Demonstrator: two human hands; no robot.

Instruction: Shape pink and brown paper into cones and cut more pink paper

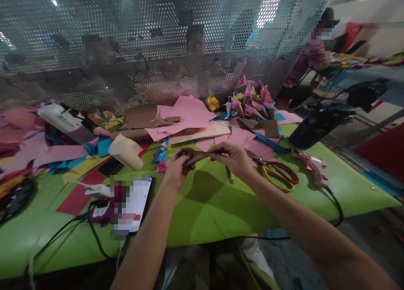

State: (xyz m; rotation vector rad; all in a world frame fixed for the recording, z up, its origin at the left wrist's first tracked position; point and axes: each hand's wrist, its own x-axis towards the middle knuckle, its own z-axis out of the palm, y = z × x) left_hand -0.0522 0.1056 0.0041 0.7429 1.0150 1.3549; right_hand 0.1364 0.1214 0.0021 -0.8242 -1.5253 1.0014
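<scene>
— Left hand: state?
— Fingers curled round the nine-o'clock end of a rolled piece of brown paper. Right hand pinches the three-o'clock end, thumb against fingers, almost no gap.
— Position of the piece?
— Between the two hands, raised above the green table. Taking the piece as clock centre: blue crumpled wad at nine, pencil at four, scissors between three and four.
— Handling, estimated?
— Very light; looks thin and dry, so probably little slip. Soft across the roll, somewhat stiffer along it. Likely to crease under a hard squeeze and to spring loose if both ends are released.
— Best hold?
— Judgement: light fingertip pinch on the tapered three-o'clock end, looser cupped grip on the wider nine-o'clock end, any overlap pressed gently. Seam itself too small to make out.
</scene>
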